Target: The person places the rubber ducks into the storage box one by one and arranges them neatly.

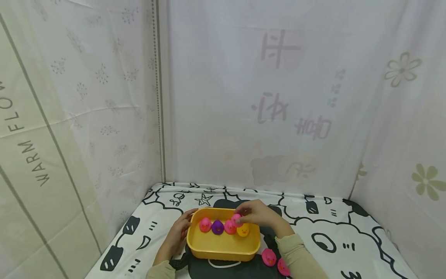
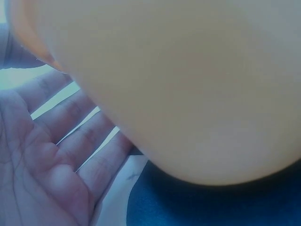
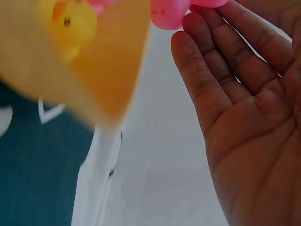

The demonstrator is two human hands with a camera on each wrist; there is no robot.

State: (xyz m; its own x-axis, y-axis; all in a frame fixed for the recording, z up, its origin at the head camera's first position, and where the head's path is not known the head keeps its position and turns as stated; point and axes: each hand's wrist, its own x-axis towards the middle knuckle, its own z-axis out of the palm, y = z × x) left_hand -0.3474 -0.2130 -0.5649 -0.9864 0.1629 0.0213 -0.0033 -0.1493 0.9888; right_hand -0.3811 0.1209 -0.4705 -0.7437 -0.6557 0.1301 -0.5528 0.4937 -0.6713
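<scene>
A yellow plastic tray point(image 1: 223, 248) holds a row of small rubber ducks: a pink duck point(image 1: 205, 224), a purple duck point(image 1: 217, 227), another pink duck point(image 1: 230, 227) and a yellow duck point(image 1: 243, 230). My right hand point(image 1: 259, 214) pinches one more pink rubber duck point(image 1: 237, 220) over the tray's back right part; in the right wrist view that duck point(image 3: 169, 13) is at the fingertips, partly cut off. My left hand point(image 1: 178, 233) is at the tray's left side. In the left wrist view its fingers point(image 2: 70, 113) lie fairly straight against the tray's outer wall point(image 2: 178, 103), thumb near the rim.
Two pink ducks point(image 1: 269, 257) point(image 1: 283, 267) lie right of the tray's front corner, beside the right forearm. Beneath the tray is a dark bag-like object point(image 1: 223, 271) with a white cord point(image 1: 224, 266). A patterned cloth point(image 1: 334, 240) covers the table; printed curtains point(image 1: 223, 97) enclose it.
</scene>
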